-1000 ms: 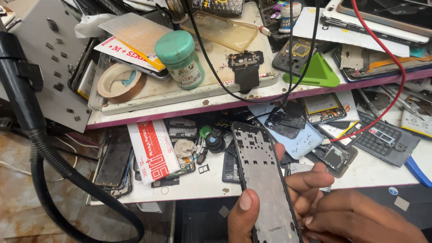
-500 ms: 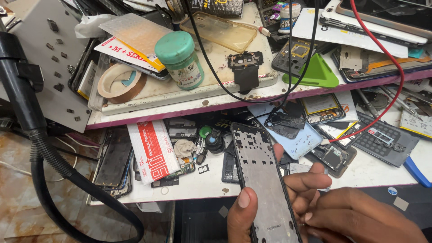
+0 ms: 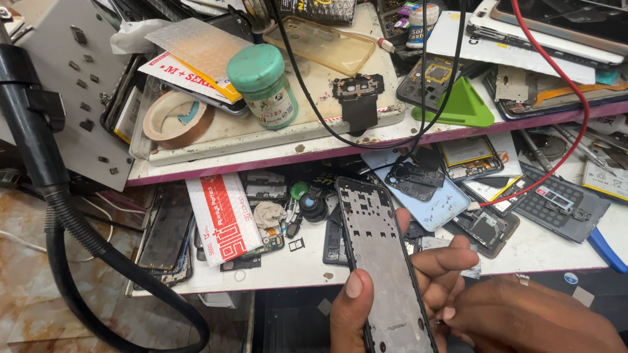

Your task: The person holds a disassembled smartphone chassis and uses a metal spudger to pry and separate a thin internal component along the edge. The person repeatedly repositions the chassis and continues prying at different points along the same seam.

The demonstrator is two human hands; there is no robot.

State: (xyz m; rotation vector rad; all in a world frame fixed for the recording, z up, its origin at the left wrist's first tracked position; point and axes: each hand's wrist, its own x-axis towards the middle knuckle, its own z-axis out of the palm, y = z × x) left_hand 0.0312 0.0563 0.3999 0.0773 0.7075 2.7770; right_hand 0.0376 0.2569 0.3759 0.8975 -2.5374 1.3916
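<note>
A dark phone middle frame (image 3: 383, 261), long and flat with small cut-outs along its upper part, stands tilted in the lower middle of the view, its top end leaning toward 11 o'clock over the edge of the white workbench (image 3: 543, 245). The left hand (image 3: 405, 287) grips it from behind: the thumb lies on the frame's left edge at about 8 o'clock and the fingers (image 3: 445, 258) wrap round its right edge at 3 o'clock, clamped on it. The right hand (image 3: 523, 320) sits at 4 o'clock from the frame, its fingertips drawn together close by the frame's right edge; whether they pinch anything I cannot tell. At 1 o'clock from the frame lies a pale blue phone back cover (image 3: 428, 202) with a black part on it, and beyond that, at 2 o'clock, a red wire (image 3: 582, 124) curves down to a dark grey cover. At 10 o'clock lies a red and white packet (image 3: 222, 219). On the raised shelf at 11 o'clock stand a green-lidded jar (image 3: 263, 85) and a roll of tape (image 3: 176, 117); at 1 o'clock a green triangular pick (image 3: 461, 104). A black hose (image 3: 65, 229) hangs at 9 o'clock.
</note>
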